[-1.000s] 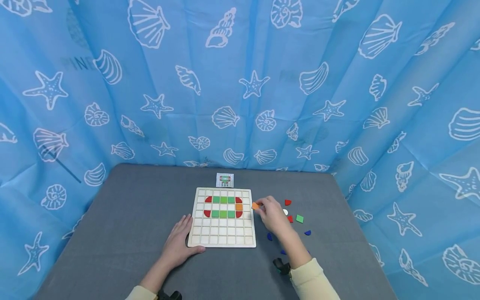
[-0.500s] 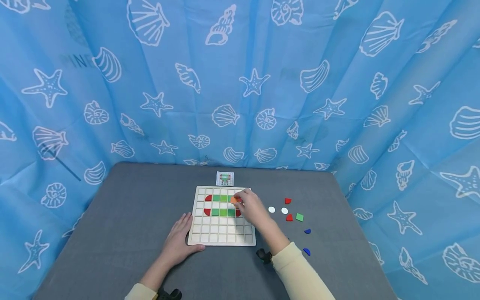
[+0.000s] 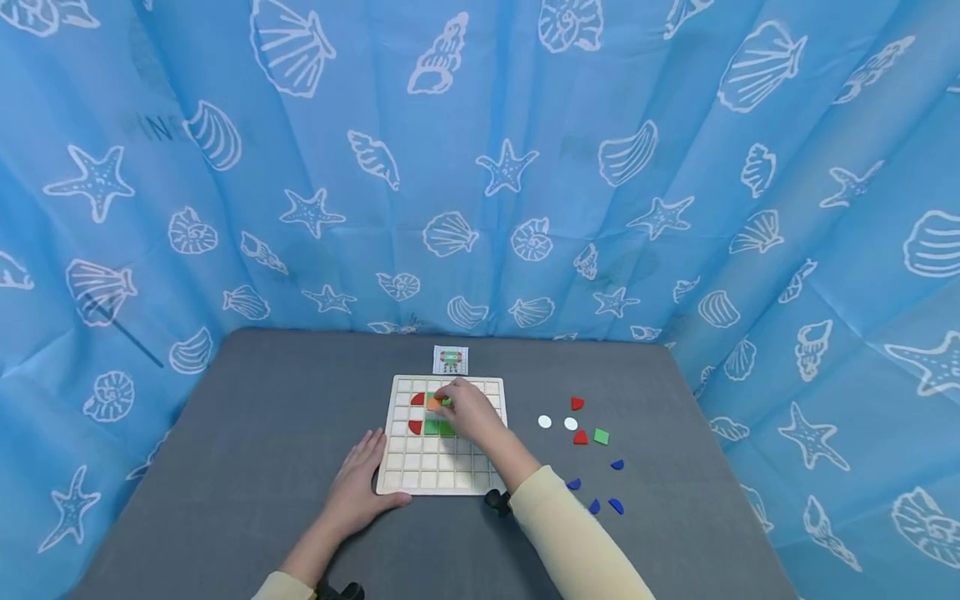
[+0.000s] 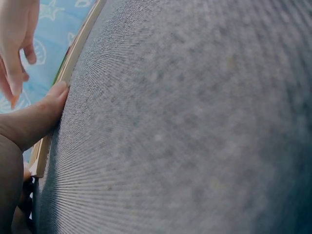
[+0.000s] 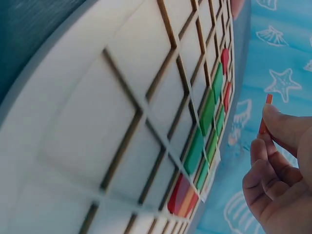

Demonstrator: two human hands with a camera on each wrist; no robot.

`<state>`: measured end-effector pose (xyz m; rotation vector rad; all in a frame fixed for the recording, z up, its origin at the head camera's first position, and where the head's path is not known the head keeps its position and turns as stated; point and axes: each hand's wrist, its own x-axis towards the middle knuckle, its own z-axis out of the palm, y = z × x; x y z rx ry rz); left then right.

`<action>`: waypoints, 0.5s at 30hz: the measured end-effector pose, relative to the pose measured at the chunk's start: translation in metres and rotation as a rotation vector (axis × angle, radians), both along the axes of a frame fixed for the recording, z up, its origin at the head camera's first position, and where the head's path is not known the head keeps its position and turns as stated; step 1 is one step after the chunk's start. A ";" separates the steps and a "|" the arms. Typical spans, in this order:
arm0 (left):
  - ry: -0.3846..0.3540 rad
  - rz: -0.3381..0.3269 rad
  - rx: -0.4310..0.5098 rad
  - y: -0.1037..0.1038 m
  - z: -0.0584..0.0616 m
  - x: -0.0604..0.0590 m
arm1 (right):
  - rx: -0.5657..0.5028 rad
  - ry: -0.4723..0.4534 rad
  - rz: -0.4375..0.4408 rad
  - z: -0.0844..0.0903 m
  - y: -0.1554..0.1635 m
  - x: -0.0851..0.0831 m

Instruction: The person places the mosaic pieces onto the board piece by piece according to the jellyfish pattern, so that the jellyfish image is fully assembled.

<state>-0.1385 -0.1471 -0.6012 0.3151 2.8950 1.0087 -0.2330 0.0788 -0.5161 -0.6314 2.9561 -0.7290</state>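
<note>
A wooden grid board (image 3: 438,477) lies on the grey table (image 3: 247,450). Red quarter tiles (image 3: 415,427) and green square tiles (image 3: 438,428) fill some of its upper cells. My right hand (image 3: 459,410) hovers over the upper left part of the board and pinches an orange tile (image 3: 433,403). In the right wrist view the orange tile (image 5: 266,114) stands edge-on between thumb and fingertips, above the row of green tiles (image 5: 207,114). My left hand (image 3: 360,487) rests flat on the table, and its thumb (image 4: 46,109) touches the board's front left edge (image 4: 73,53).
A small picture card (image 3: 450,360) lies behind the board. To the board's right lie loose pieces: two white discs (image 3: 544,422), red pieces (image 3: 576,403), a green square (image 3: 601,436) and several blue pieces (image 3: 616,505). A blue shell-print curtain (image 3: 480,167) surrounds the table.
My right hand has carried the orange tile leftwards, from beside the board's right edge to over its upper left cells. The left hand has stayed put.
</note>
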 end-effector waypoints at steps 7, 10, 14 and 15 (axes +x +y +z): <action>0.007 0.011 0.022 -0.001 -0.004 0.002 | 0.047 -0.043 0.009 -0.012 -0.021 -0.005; 0.001 0.002 0.017 -0.001 -0.003 0.000 | 0.066 -0.052 -0.015 -0.016 -0.026 -0.007; -0.004 -0.004 0.017 0.000 -0.002 0.000 | 0.090 -0.057 -0.041 -0.022 -0.031 -0.009; -0.005 -0.003 0.018 0.001 -0.002 0.000 | 0.096 -0.060 -0.046 -0.023 -0.032 -0.010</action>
